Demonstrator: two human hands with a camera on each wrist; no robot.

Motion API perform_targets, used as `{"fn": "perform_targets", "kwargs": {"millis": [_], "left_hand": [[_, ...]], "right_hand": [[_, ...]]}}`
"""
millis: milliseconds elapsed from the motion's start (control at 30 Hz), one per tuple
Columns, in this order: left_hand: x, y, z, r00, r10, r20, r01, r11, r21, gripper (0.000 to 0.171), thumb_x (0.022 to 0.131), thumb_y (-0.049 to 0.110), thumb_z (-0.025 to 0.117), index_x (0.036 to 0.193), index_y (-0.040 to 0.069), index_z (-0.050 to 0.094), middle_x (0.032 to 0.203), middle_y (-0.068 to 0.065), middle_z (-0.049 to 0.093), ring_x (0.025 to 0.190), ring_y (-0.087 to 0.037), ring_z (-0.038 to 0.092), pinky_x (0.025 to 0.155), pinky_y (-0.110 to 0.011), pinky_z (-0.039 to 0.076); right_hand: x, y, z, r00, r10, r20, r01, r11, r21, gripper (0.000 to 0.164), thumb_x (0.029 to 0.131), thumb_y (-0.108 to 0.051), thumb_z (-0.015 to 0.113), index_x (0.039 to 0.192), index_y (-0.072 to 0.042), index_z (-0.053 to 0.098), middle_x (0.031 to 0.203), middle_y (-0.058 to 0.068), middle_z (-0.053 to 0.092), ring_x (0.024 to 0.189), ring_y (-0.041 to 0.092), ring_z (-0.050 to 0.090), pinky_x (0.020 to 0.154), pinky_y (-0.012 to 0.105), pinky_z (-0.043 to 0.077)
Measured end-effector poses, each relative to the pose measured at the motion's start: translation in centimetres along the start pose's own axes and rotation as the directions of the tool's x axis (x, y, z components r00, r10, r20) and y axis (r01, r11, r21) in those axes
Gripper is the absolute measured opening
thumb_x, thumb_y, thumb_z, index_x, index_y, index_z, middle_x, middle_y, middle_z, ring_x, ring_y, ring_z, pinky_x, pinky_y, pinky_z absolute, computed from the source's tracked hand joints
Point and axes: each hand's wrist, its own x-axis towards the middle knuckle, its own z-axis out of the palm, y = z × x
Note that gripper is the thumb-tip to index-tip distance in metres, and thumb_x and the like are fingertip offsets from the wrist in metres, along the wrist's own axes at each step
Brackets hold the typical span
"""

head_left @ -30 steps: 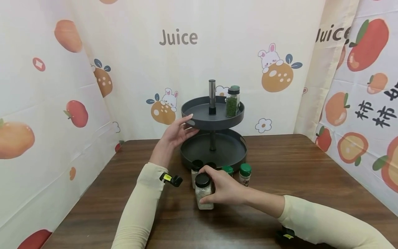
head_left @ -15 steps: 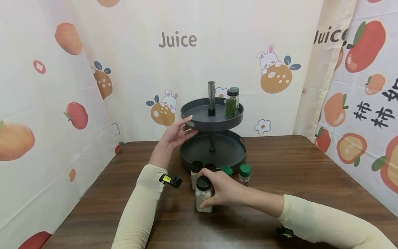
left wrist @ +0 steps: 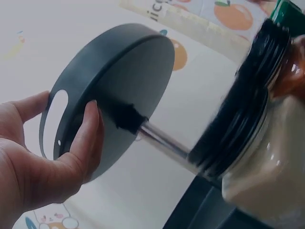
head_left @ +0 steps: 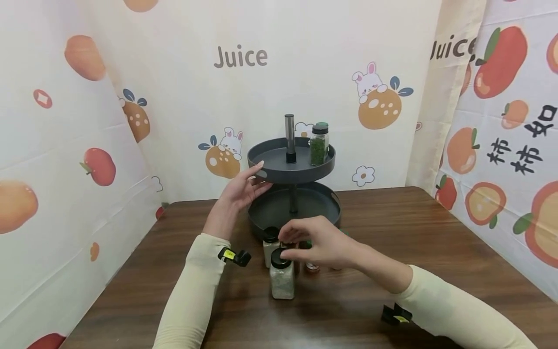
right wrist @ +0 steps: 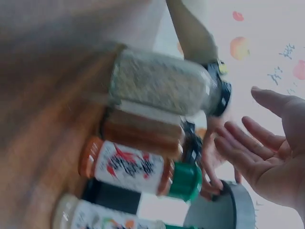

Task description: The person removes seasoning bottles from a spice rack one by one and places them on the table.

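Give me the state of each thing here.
Left hand: gripping upper tray
Right hand: relaxed, holding nothing
Upper tray: level, held
Lower tray: level, partly hidden
Herb jar: upright, lidded
Jar behind it: lidded, mostly hidden
Front jar: upright, lidded
Rear pale jar: upright, lidded
Brown jar: upright, lidded
Red-marked bottle: upright, green-capped
Last bottle: upright, green-capped

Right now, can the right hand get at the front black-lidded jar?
Probably yes: the right hand holds nothing and hovers near the front black-lidded jar; in the right wrist view, nothing visible stands between them.
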Motion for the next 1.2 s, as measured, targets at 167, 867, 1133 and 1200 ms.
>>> {"fn": "perform_targets", "kwargs": {"millis": [167,867,1133,1200], "left_hand": [[-0.6,0.0,1.0,0.999,-0.021,-0.027,0.020,1.000,-0.020,0.078,0.090,0.024,0.073,0.154,0.015,0.029,0.120,-0.016,0.053,0.098,-0.026,0.065,0.088,-0.039,0.059],[-0.2,-0.6,1.1,0.998,-0.053,0.039,0.056,0.995,-0.087,0.065,0.088,0.012,0.072,0.143,0.010,0.037,0.107,-0.014,0.062,0.094,-0.024,0.068,0.082,-0.035,0.062],[-0.1,0.1,-0.1,0.996,-0.067,-0.066,0.056,0.987,-0.149,0.061,0.088,0.015,0.073,0.140,0.012,0.042,0.114,-0.013,0.059,0.099,-0.025,0.066,0.076,-0.034,0.064],[-0.1,0.2,-0.4,0.995,-0.062,-0.083,0.049,0.987,-0.155,0.061,0.087,0.017,0.075,0.139,0.011,0.044,0.116,-0.012,0.059,0.101,-0.025,0.065,0.076,-0.034,0.064]], "right_hand": [[0.1,0.0,-1.8,0.997,-0.013,-0.074,0.008,0.997,-0.072,0.021,0.092,-0.025,0.070,0.112,-0.021,0.065,0.106,-0.006,0.068,0.098,0.007,0.065,0.088,0.034,0.060],[-0.1,1.5,-6.1,0.971,0.061,-0.230,-0.100,0.981,-0.163,0.016,0.094,-0.030,0.067,0.106,-0.019,0.067,0.101,-0.004,0.070,0.095,0.005,0.065,0.087,0.037,0.061],[-0.2,1.6,-7.3,0.961,0.083,-0.265,-0.138,0.971,-0.196,0.017,0.094,-0.029,0.068,0.108,-0.018,0.067,0.100,-0.006,0.070,0.094,0.004,0.064,0.086,0.040,0.061],[-0.2,1.6,-7.6,0.960,0.076,-0.269,-0.131,0.973,-0.192,0.017,0.094,-0.027,0.068,0.108,-0.018,0.067,0.100,-0.006,0.070,0.094,0.005,0.064,0.086,0.041,0.061]]}}
